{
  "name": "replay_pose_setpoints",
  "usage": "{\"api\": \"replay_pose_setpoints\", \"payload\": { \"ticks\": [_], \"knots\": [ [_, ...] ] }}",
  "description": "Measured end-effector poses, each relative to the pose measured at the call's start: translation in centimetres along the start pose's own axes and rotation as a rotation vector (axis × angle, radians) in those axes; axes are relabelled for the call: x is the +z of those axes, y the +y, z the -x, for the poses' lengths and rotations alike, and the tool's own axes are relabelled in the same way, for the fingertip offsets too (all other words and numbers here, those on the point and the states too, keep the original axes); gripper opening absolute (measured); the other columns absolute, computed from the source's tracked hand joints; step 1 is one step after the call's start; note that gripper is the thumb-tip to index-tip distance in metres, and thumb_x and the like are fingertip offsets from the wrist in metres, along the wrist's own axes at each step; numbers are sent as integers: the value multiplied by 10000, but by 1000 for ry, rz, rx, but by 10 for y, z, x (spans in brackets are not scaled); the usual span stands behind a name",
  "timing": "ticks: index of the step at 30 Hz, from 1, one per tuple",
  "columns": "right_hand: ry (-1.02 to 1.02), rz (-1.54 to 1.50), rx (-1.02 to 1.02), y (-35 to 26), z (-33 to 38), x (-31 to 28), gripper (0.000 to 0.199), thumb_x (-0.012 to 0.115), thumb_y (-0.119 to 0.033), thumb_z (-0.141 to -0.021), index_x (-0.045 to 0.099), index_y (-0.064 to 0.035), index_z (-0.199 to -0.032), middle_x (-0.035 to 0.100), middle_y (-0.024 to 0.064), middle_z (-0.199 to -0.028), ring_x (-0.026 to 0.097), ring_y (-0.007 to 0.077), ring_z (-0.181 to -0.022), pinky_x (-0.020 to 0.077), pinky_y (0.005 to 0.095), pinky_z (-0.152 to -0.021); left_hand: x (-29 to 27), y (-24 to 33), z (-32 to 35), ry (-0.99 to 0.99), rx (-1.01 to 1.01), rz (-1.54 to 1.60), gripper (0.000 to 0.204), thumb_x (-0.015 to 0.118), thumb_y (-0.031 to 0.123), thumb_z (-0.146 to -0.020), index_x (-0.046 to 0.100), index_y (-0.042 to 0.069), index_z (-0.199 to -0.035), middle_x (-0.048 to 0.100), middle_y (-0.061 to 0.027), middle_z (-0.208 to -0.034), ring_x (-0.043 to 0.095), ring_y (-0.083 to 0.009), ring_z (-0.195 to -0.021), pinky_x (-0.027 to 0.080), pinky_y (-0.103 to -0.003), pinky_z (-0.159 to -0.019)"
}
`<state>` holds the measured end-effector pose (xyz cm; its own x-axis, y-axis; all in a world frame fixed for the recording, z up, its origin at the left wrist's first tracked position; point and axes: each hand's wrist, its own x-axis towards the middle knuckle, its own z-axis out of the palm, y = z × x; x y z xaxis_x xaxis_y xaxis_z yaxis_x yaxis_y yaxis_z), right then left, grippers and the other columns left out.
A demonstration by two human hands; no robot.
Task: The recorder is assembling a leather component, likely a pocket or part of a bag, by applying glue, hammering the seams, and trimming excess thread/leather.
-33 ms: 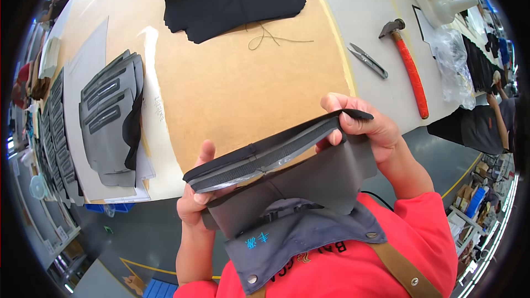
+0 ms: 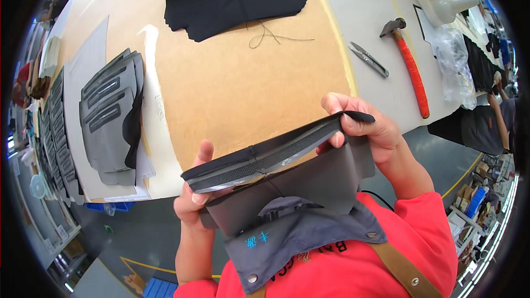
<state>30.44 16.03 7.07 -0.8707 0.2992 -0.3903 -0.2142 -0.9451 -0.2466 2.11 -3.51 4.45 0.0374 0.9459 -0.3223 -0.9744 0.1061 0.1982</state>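
Observation:
A dark grey sheet-material piece (image 2: 287, 187), with a black folded edge and a dark textured strip (image 2: 237, 174) along its upper side, is held up in front of my apron. My left hand (image 2: 190, 205) grips the strip's left end, its thumb on the near side and one finger pointing up behind. At the right end my right hand (image 2: 367, 124) pinches the black edge between thumb and fingers, higher than the left hand. A gap shows between the strip and the grey panel below it. Some fingers of both hands are hidden behind the piece.
A stack of black cut pieces (image 2: 237, 0) lies at the table's far side beside a loose thread (image 2: 270, 36). Thread snips (image 2: 370, 59) and a red-handled hammer (image 2: 409, 69) are to the right. Grey slotted pieces (image 2: 110, 121) are stacked left. Another person (image 2: 486, 124) works far right.
My left hand and the left end of the piece have shifted very slightly to the left. Both hands keep their grip.

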Motion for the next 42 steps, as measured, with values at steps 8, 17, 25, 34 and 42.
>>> {"api": "replay_pose_setpoints", "payload": {
  "ticks": [8, 17, 25, 34, 42],
  "knots": [
    [138, 302, -57, 5, -16, -13, 429, 801, -138, -924, 561, -72, -1274, 693, 63, -902, 691, 224, -1027, 553, 349, -913, -11, 33, -18, -91, -159, -204, 772, 795, 404, -943, 416, 24, -1499, 590, -33, -963, 612, -247, -1122, 500, -384, -1023],
    [512, 903, -312, -7, -31, -28, 443, 786, -216, -962, 603, -42, -1325, 667, 48, -1087, 623, 143, -1003, 516, 299, -880, 12, 57, -43, 419, 166, -1363, 408, 692, 143, -1023, 606, -1, -1395, 670, -69, -1097, 636, -102, -946, 517, -249, -827],
    [728, 1213, -559, 3, -23, -12, 195, 658, -141, -1041, 702, -25, -1191, 694, 3, -968, 616, 46, -778, 497, 205, -656, -5, 20, -39, 488, 437, -1537, 262, 656, 16, -1026, 656, -4, -1286, 657, -11, -1013, 629, -77, -877, 513, -207, -761],
    [760, 1294, -396, 17, -39, -17, 152, 740, -136, -974, 693, -5, -1035, 665, 15, -845, 601, 56, -703, 525, 235, -635, -8, 12, -44, 502, 403, -1626, 206, 658, -5, -1019, 675, -6, -1224, 659, -4, -975, 613, -57, -854, 504, -197, -755],
    [793, 1725, -507, 23, -51, -13, 241, 805, -157, -903, 623, -10, -957, 626, 70, -838, 593, 142, -631, 524, 290, -615, -9, 11, -45, 496, 465, -1648, 141, 681, -3, -983, 712, -15, -1121, 680, -62, -979, 676, -116, -790, 539, -249, -678]
  ]
}}
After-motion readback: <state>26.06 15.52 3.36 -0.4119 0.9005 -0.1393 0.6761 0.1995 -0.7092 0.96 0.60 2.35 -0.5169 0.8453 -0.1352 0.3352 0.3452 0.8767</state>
